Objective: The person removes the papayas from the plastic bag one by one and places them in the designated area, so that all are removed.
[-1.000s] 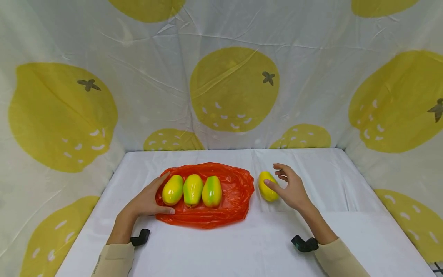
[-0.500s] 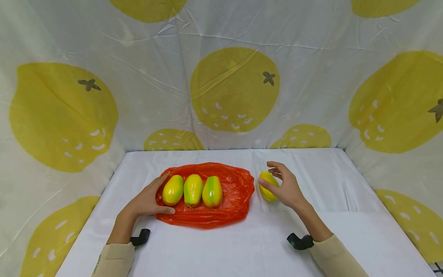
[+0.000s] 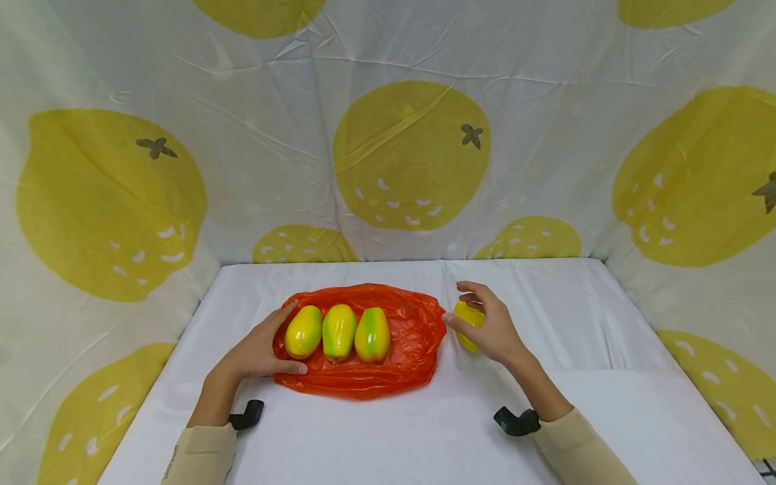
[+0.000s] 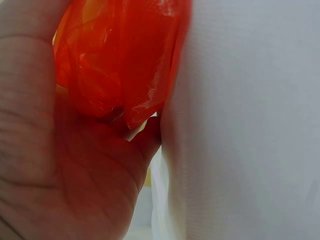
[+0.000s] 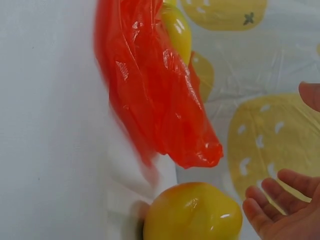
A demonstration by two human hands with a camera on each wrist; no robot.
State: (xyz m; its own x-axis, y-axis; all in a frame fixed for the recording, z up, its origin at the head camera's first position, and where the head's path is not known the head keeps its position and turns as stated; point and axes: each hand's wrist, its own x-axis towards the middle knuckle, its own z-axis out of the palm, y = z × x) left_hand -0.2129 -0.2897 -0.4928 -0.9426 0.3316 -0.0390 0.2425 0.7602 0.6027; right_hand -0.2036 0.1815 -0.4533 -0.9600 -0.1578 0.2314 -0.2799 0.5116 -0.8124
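In the head view a red plastic bag (image 3: 412,337) lies with its mouth spread wide, and 3 glossy yellow-green fruits, papaya- or mango-like, stand in a row inside it. My left hand (image 3: 261,347) rests at the bag's left end, thumb along the near rim and fingers by the far rim; in the left wrist view the red plastic sits between thumb and fingers. A fourth yellow fruit (image 5: 192,212) is on the table just right of the bag. My right hand (image 3: 494,330) hovers over it with spread fingers, partly hiding it; the right wrist view shows the fingers apart from it.
White cloth covers the table (image 3: 376,438). Behind and at both sides stand hanging cloth walls (image 3: 242,168) printed with large yellow lemons. A black wrist camera (image 3: 516,422) sits under the right wrist, another (image 3: 247,415) by the left.
My right hand has moved left across the loose fruit, its thumb now close to the bag's right edge. The left hand, the bag and the fruits stay where they were.
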